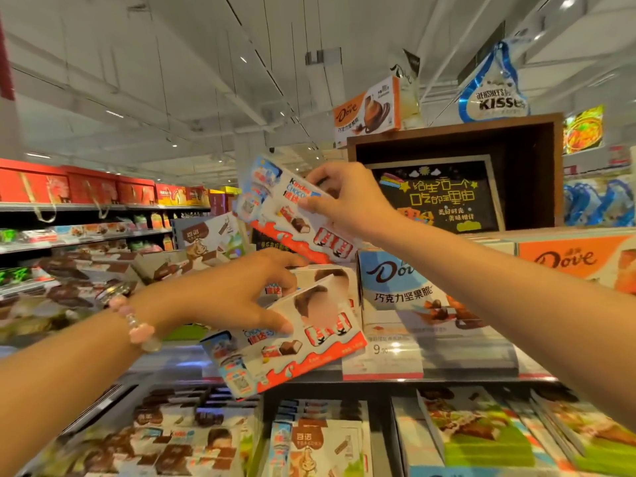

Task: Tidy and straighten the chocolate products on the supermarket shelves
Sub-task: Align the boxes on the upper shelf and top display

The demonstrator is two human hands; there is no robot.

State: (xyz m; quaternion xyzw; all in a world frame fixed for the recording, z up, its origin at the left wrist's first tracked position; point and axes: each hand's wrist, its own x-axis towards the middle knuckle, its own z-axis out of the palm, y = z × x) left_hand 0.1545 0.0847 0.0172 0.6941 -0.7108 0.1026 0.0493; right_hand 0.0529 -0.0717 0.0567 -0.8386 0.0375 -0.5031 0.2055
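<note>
My right hand point(347, 197) grips the top right corner of a white, red and blue Kinder chocolate box point(275, 215), held tilted in the air above the shelf. My left hand point(234, 290), with a pink bead bracelet at the wrist, pinches a second Kinder box point(292, 349) by its upper edge; that box slants down to the left over the shelf's front edge. Behind it more Kinder boxes point(327, 277) stand on the top shelf point(464, 366).
A blue Dove box point(406, 280) and an orange Dove box point(571, 259) stand right of the Kinder stack. A brown display cabinet point(530, 173) with a chalkboard sign rises behind. Lower shelves hold chocolate packs point(323, 445). Long shelves point(86, 232) run along the left aisle.
</note>
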